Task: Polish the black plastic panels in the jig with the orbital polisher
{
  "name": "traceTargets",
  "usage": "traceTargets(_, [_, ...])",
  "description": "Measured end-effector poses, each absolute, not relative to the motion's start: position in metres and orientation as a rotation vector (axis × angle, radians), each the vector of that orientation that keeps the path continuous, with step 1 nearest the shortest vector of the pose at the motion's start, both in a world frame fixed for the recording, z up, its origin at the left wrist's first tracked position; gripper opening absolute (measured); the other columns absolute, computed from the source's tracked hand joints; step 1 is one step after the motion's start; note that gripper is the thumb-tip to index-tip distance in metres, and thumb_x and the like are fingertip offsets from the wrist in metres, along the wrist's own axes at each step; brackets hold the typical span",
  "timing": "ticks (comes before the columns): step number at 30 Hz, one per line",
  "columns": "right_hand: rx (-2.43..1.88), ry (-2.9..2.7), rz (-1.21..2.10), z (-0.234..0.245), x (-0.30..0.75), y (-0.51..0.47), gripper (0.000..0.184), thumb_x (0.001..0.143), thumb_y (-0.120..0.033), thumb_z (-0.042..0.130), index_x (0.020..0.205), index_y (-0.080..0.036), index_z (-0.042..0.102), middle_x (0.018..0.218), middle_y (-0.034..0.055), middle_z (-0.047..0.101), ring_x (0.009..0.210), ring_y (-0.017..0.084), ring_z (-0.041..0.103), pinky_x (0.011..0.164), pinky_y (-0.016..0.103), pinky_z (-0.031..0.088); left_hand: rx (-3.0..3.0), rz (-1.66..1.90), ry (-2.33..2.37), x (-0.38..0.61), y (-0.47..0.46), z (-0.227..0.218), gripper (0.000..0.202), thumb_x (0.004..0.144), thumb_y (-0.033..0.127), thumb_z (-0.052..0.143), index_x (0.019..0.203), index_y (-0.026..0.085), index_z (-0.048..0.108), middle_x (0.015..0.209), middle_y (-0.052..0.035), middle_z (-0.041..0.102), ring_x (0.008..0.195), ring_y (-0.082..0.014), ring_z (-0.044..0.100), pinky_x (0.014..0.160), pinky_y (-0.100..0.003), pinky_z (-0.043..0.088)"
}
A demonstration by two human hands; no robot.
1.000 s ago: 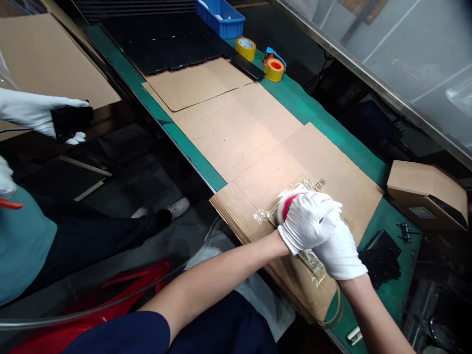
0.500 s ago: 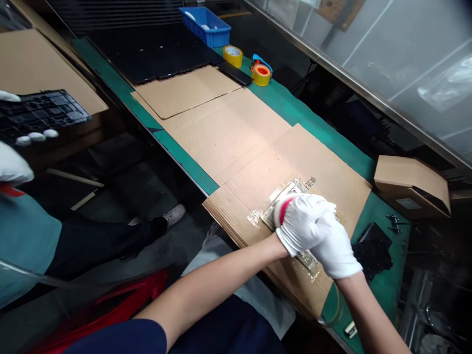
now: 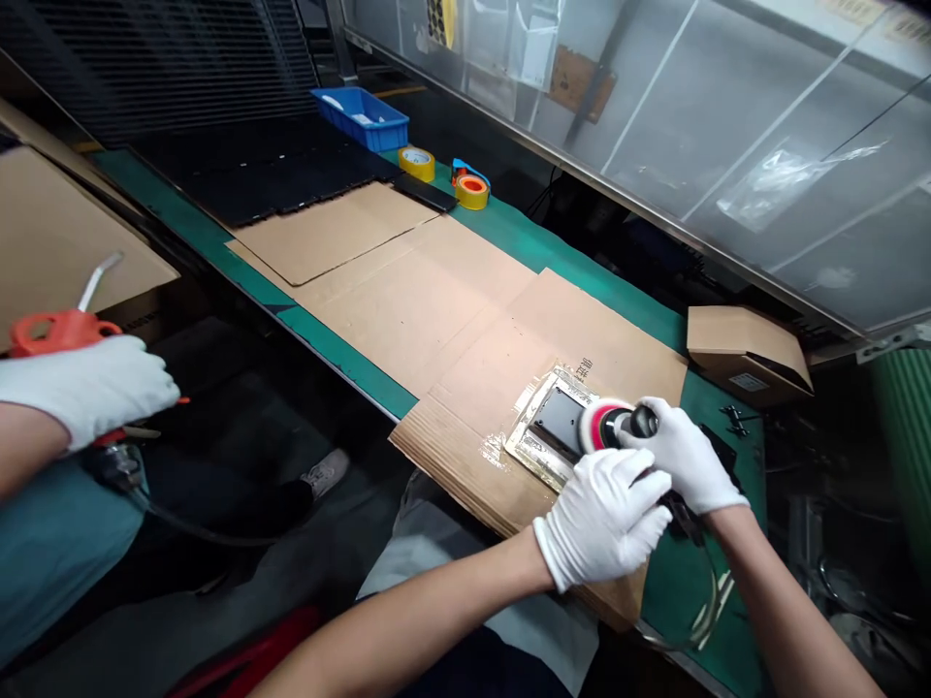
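Round-headed tool clamped in my right hand beside a black plate

At the far left, a co-worker's gloved hand (image 3: 109, 388) holds an orange air gun (image 3: 65, 333). Black panels (image 3: 262, 170) lie along the far left of the green counter (image 3: 501, 223), with a blue bin (image 3: 382, 136) just beyond them. To the right of the bin stand two rolls of yellow tape, the left roll (image 3: 417, 165) and the right roll (image 3: 472, 194).

Nearer me, a cardboard stack (image 3: 465, 417) carries a light frame (image 3: 534, 451), and the black plate (image 3: 559, 419) sits within it. My gloved left hand (image 3: 607, 519) is at the near right of the frame, fingers slightly spread and bent; its palm is hidden, so I cannot tell whether they close on anything.

The round-headed tool (image 3: 600, 427), with its white-and-pink pad, overlaps the plate's right end; I cannot tell whether they touch. The fingers of my gloved right hand (image 3: 690, 456) are clamped on its dark handle. Farther right, a small carton (image 3: 749, 344) rests on its side near small black parts (image 3: 736, 420).
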State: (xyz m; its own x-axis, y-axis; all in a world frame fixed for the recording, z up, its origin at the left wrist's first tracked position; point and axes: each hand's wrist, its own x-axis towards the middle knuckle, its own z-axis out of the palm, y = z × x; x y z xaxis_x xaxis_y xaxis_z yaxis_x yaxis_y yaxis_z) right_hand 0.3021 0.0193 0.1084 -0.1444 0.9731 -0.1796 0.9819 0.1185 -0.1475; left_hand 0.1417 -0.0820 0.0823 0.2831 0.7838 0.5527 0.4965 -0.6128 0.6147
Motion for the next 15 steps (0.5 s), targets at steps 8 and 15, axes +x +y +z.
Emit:
traceTargets(8, [1.958,2.426,-0.572,0.105,0.22,0.089,0.038,0.075,-0.039,0.07,0.107,-0.021,0.064,0.095,0.0067,0.071,0.078,0.019,0.062,0.065,0.025,0.041,2.312,1.276,1.149,0.134,-0.101,0.085,0.035,0.098,0.031,0.047,0.126,0.012,0.058,0.127,-0.0177,0.061,0.116,-0.0277,0.06,0.095,-0.044,0.054])
traceTargets(15, [2.111,2.173,-0.73,0.099,0.271,0.095,0.04,0.069,-0.04,0.072,0.102,-0.02,0.063,0.087,0.0051,0.071,0.069,0.017,0.064,0.057,0.024,0.042,2.374,1.225,1.154,0.133,-0.112,0.075,0.03,0.098,0.028,0.045,0.12,0.014,0.06,0.115,-0.0153,0.065,0.104,-0.0243,0.064,0.089,-0.04,0.055])
